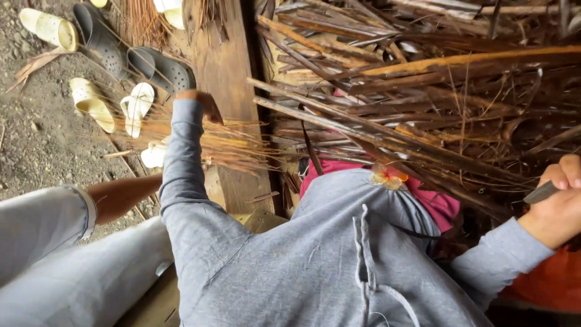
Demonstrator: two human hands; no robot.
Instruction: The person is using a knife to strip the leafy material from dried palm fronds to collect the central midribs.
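Observation:
My left hand (204, 104) reaches out over a bundle of thin dry palm-leaf ribs (230, 145) that lies across a wooden plank (224, 66); the fingers are closed around the bundle's end. My right hand (560, 200) is at the right edge, gripped on a small dark knife handle (540, 192). Both arms wear grey sleeves. A heap of brown dried palm fronds and stalks (411, 103) fills the space in front of me.
Several sandals and clogs (115, 72) lie scattered on the dirt ground at the upper left. My knee in light trousers (54, 242) is at the lower left. Pink cloth (436, 200) and orange cloth (551, 284) sit beside my lap.

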